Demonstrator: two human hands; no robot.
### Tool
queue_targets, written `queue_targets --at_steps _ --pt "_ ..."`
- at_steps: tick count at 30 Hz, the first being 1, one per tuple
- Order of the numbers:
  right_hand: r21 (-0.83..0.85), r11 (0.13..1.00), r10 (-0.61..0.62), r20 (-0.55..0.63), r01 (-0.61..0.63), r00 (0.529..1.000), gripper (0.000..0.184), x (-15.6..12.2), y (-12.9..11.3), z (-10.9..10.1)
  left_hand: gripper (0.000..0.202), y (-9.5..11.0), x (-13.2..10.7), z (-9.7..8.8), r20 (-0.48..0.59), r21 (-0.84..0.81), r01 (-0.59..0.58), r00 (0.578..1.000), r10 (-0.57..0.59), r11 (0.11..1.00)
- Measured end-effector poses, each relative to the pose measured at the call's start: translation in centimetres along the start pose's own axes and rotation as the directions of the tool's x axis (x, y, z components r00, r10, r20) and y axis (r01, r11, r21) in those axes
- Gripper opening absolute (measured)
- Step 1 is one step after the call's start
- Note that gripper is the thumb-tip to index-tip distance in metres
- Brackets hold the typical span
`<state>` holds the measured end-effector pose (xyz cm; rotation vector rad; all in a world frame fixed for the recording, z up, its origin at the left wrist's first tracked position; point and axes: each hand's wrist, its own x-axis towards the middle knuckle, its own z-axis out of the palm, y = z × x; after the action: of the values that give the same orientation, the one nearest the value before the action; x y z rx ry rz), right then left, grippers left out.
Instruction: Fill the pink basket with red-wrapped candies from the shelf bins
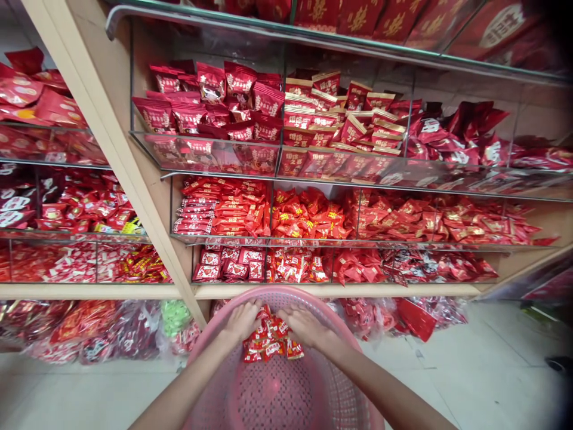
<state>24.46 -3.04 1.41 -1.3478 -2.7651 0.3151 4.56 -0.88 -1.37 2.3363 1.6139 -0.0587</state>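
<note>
A large pink plastic basket (277,400) with a perforated bottom stands right in front of me. Inside its far side is a small heap of red candy packets (271,341) with white and gold print. My left hand (244,319) reaches in from the left, its fingers curled against the heap's left edge. Opposite it, my right hand (303,325) has its fingers bent in over the heap's right edge. Both hands are closed on packets, and the fingertips are partly hidden among them.
Beyond the basket rise glass-fronted shelves (344,188) divided into bins of red-wrapped sweets. A wooden post (111,161) splits the shelving at left. Clear bags of sweets (134,328) lie on the tiled floor (474,382) under the lowest shelf, on both sides of the basket.
</note>
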Motion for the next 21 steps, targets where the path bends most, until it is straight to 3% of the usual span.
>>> queue_targets --at_steps 3,7,16,19,21 --pt "-0.070 0.997 0.019 0.045 -0.016 0.999 0.039 0.1 0.4 -0.1 0.040 -0.2 -0.1 -0.3 0.001 -0.016 0.007 1.000 -0.007 1.000" --pt "-0.134 0.979 0.164 0.046 -0.156 0.985 0.041 1.0 1.0 -0.4 0.041 -0.7 -0.3 -0.8 0.008 -0.047 -0.013 1.000 0.014 0.999" --pt "-0.005 0.957 0.290 0.008 -0.290 0.957 0.039 3.4 0.4 1.7 0.040 -0.6 0.6 0.1 0.007 0.023 -0.059 0.998 0.059 0.998" --pt "0.026 0.962 0.273 -0.028 -0.272 0.962 0.032 2.6 0.8 0.3 0.041 -0.3 0.8 0.2 0.016 0.017 -0.038 0.999 0.038 0.999" --pt "0.022 0.952 0.305 -0.114 -0.305 0.945 0.028 2.0 1.9 -1.5 0.039 -0.2 0.7 -0.2 0.006 -0.004 -0.025 1.000 0.025 1.000"
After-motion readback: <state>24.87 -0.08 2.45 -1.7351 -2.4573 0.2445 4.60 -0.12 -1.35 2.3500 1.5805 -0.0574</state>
